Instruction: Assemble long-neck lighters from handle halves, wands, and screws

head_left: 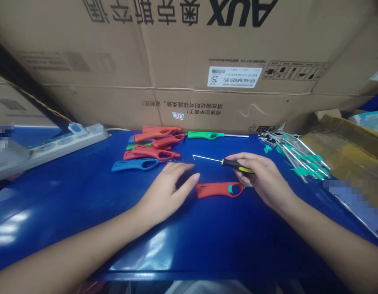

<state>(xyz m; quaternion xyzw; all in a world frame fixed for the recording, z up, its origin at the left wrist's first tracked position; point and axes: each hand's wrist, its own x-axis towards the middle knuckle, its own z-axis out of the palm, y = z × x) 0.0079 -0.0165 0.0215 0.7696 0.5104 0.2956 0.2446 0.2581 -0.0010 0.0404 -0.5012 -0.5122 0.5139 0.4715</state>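
Note:
In the head view my right hand (262, 175) grips the black and yellow handle of a hook tool (234, 164). Its thin metal shaft points left and ends in a small bent tip. Below the tool a red lighter body (215, 190) with a green trigger lies on the table, its right end partly hidden behind my right hand. My left hand (170, 185) hovers or rests left of that body, fingers apart and holding nothing. Just beyond it are a blue lighter body (135, 164) and a pile of red ones (155, 152), with a bit of green showing.
A green lighter (204, 135) with a metal tube lies at the back of the blue table (93, 220). Metal tubes with green parts (308, 157) are heaped at right beside an open carton (354, 143). A power strip (63, 145) stands left; a large cardboard box (176, 61) walls the back.

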